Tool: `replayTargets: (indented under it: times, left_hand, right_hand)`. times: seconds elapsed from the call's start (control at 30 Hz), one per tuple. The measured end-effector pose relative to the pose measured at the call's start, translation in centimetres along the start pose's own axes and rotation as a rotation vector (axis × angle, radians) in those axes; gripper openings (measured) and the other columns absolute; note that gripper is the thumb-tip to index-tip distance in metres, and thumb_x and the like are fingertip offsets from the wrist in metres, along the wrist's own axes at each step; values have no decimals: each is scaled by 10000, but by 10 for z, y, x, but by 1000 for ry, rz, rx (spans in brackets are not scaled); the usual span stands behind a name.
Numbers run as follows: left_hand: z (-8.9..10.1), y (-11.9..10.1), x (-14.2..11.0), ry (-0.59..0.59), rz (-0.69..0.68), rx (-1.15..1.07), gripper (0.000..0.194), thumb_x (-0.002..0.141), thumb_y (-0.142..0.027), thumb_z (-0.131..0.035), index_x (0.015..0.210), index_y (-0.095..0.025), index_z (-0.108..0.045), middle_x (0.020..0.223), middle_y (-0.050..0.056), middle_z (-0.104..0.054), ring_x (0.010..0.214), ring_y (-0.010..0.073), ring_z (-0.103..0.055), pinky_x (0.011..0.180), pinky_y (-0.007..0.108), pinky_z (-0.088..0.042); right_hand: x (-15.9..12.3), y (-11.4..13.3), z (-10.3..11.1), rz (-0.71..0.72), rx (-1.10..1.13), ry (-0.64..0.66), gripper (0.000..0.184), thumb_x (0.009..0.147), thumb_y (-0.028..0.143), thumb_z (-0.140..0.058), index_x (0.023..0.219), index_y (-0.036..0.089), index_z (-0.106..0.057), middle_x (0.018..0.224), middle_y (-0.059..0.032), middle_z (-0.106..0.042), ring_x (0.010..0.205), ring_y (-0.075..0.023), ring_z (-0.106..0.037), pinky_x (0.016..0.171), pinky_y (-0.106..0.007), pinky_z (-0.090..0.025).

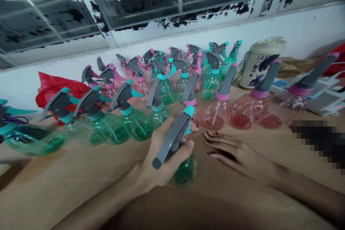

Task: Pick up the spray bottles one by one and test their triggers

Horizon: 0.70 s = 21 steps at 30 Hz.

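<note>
In the middle of the head view, my left hand is wrapped around the neck of a green spray bottle. The bottle has a grey trigger head with a turquoise nozzle and collar, and it leans a little. To its right, my right hand lies low over the wooden table with its fingers stretched out and nothing in them. Just beyond my hands stands a row of spray bottles: green ones such as this bottle on the left, and pink ones such as this bottle on the right.
Several more pink and green spray bottles crowd the back by the white wall. A red plastic bag lies at left. A coffee cup and white boxy devices stand at right. A dark blurred-out patch is at the right edge.
</note>
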State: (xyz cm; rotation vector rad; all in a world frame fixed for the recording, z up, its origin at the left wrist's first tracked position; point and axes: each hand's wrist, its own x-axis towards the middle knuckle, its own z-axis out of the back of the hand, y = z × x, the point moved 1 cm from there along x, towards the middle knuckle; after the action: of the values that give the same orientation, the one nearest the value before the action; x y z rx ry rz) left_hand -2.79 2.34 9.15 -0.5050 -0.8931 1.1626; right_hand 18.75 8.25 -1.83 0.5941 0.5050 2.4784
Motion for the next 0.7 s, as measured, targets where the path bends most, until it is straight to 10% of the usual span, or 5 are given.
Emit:
replayTargets:
  times: [0.7]
  left_hand:
    - [-7,4,-3,-96,-19,45,230,716,-196,-527,938,-256,-519,807,2,-593,705,183,-582,674,340,-508]
  right_hand:
    - [0,0,1,-6,28,17,314,898,316,-477,1194,267,-569,1309,-16,-532,1255,-198,-421,1051,-431,-361]
